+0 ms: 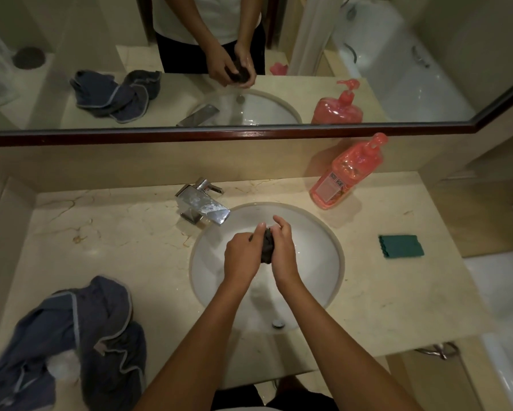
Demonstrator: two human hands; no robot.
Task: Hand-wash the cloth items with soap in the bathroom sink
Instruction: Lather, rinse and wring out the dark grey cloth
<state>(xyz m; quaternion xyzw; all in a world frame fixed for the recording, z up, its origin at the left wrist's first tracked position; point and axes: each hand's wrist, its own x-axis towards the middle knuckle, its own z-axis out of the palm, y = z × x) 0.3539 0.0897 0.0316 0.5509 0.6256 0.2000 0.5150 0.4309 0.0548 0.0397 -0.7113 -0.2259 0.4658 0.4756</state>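
Both hands squeeze a small dark cloth (267, 245) over the sink (332, 247)

The left hand (243, 255) and right hand (283, 247) are closed around the bunched cloth, its long side pointing away from the person, toward the tap (203, 206); I think rubbing the palms against each other, low above the bowl, cleans it best

Faucet (203, 204) behind sink (323, 232); towel (80, 330) left, soap bottle (348, 173) and sponge (401, 246) right.
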